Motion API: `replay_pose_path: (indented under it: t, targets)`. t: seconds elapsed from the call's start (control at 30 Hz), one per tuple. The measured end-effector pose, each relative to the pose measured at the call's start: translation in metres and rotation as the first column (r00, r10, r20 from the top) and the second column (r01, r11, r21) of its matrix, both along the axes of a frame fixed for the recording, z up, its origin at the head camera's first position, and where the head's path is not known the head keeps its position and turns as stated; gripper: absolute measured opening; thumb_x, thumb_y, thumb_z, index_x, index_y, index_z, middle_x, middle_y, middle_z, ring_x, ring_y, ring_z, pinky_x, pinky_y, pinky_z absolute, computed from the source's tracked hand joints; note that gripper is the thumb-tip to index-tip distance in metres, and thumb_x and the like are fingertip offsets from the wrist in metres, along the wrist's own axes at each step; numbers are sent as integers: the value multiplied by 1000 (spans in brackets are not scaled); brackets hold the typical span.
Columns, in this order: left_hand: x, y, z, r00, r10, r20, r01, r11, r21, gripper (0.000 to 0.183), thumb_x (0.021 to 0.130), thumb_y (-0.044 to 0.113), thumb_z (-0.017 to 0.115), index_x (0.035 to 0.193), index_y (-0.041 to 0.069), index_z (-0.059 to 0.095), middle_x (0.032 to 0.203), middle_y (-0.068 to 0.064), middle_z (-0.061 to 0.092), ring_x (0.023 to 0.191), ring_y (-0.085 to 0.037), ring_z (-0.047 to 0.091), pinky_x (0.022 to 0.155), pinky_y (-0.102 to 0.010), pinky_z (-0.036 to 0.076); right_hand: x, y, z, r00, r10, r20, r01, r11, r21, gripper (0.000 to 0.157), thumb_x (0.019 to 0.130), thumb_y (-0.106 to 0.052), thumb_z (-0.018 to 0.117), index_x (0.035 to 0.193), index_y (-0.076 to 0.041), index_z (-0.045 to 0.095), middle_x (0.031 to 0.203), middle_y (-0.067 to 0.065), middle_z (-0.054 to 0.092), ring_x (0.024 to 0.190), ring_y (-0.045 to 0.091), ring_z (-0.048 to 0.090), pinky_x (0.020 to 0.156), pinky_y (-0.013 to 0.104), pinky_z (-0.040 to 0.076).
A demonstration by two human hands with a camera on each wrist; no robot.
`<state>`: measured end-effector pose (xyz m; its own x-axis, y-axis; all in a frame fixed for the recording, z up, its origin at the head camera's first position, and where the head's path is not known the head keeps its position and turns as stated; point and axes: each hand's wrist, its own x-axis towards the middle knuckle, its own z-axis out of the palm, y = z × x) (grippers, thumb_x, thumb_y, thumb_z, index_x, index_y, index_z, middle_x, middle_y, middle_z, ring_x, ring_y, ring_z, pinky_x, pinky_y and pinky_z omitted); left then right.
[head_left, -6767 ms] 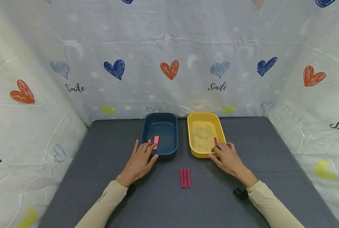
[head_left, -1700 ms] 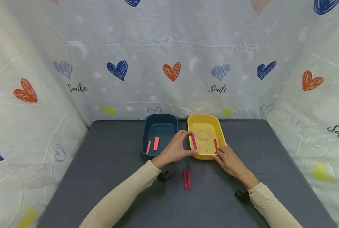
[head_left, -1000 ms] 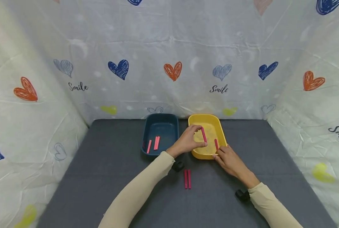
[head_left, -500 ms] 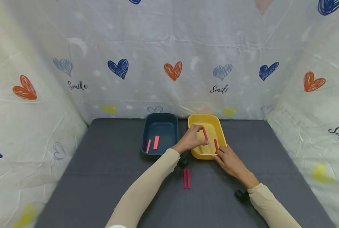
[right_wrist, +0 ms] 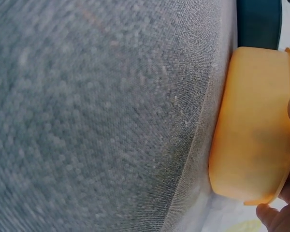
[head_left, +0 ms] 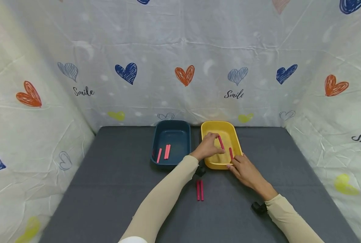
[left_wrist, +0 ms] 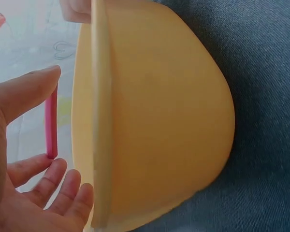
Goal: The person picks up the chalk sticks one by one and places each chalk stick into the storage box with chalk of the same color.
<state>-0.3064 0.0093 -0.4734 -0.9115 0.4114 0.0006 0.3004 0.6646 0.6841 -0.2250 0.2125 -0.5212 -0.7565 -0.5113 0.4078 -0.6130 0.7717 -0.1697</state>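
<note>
My left hand (head_left: 208,147) reaches over the yellow tray (head_left: 205,135). It pinches a dark pink stick (head_left: 221,142) by its two ends. In the left wrist view the thumb is at one end of that stick (left_wrist: 51,125) and a fingertip at the other, above the tray's rim. My right hand (head_left: 248,172) grips the tray's near right corner, fingers over the rim and thumb at the front. Another dark pink stick (head_left: 230,153) lies in the tray by the right fingers. Two more dark pink sticks (head_left: 200,190) lie side by side on the table.
To the left of the yellow tray stands a dark blue tray (head_left: 157,130) holding three light pink sticks (head_left: 167,152). The table has a dark grey cover (head_left: 113,162). White cloth walls (head_left: 150,91) with printed hearts rise behind and at both sides.
My left hand has left the blue tray and taken one of three dark pink sticks from the table. It has carried the stick rightward over the yellow tray. My right hand stays at the corner.
</note>
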Motion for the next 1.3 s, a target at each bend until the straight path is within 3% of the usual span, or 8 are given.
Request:
replay_pose_path:
  t: [0.27,0.47,0.7,1.07,1.3]
  targets:
    - [-3,20,-1,1000,-30,-3,30,998,-49,76,83,34,79,146,9,44,139,-10,49,125,-23,49,106,-36,46,0,2,0,1000,1,-16,-1,1000,-7,18,94,-25,66,83,-12,61,83,1,54,78,20,53,101,59,43]
    - [-5,30,-3,1000,-14,11,15,993,-116,75,83,33,79,145,9,45,138,-10,50,125,-24,49,105,-33,46,-1,3,0,1000,-5,-15,5,1000,4,18,93,-26,66,82,-13,61,83,1,54,78,19,54,104,61,41]
    - [-6,34,-6,999,21,30,-15,983,-183,77,82,32,80,146,6,44,142,-13,49,128,-27,48,105,-35,47,-2,-1,0,1000,-1,-18,1,1000,17,17,94,-26,65,84,-14,60,86,1,56,82,22,57,105,60,41]
    - [-7,39,-12,999,24,44,-11,961,-278,73,79,32,83,140,9,52,129,-10,55,114,-24,46,97,-34,48,-1,0,-1,1000,-5,-10,5,1000,8,17,95,-26,65,84,-14,61,86,1,57,80,18,55,103,56,43]
    - [-7,41,-12,999,21,50,-5,953,-303,77,79,35,83,143,11,49,137,-10,51,121,-25,45,104,-38,46,-1,1,-2,1000,-10,-13,10,1000,3,17,95,-27,65,84,-14,60,85,1,56,80,19,55,102,56,43]
